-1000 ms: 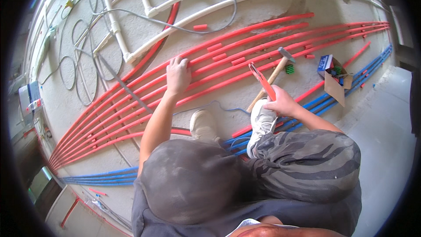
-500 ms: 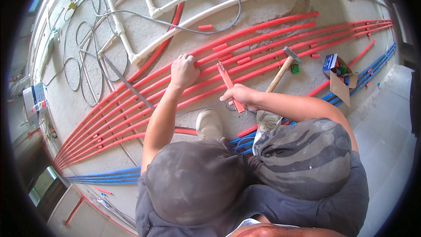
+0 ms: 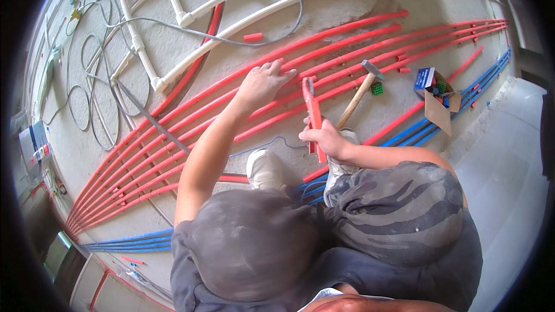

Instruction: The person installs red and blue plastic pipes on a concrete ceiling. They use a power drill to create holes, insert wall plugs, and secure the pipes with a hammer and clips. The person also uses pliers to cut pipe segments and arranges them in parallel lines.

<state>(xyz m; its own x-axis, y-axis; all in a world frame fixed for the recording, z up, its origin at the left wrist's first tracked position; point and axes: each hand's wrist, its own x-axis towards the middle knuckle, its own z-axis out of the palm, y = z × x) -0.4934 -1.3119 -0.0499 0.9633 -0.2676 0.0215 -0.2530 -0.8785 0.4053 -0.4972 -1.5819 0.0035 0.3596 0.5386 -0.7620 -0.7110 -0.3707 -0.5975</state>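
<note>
My left hand (image 3: pixel 265 82) is over the upper red pipes (image 3: pixel 341 36), palm down with its fingers stretched out and apart. Whether its fingertips touch a pipe, I cannot tell; the hand covers part of the pipes. Closed round the handles of a red pipe cutter (image 3: pixel 313 107), my right hand (image 3: pixel 326 138) is near my right shoe. The cutter's head points away from me, over the lower red pipes and close to my left fingertips. Beside it a hammer (image 3: pixel 357 98) with a wooden handle lies across the floor and the pipes.
An opened cardboard box (image 3: pixel 437 110) of small fittings stands at the right by blue pipes (image 3: pixel 413 133). White pipes (image 3: pixel 188 58) and a loose grey cable (image 3: pixel 199 32) spread at the far left. Green clips (image 3: pixel 377 88) and a short red piece (image 3: pixel 252 37) lie about.
My left hand has slid right along the pipes, and its curled fingers have stretched out. My right hand has turned the pipe cutter more upright. The whole view has shifted slightly.
</note>
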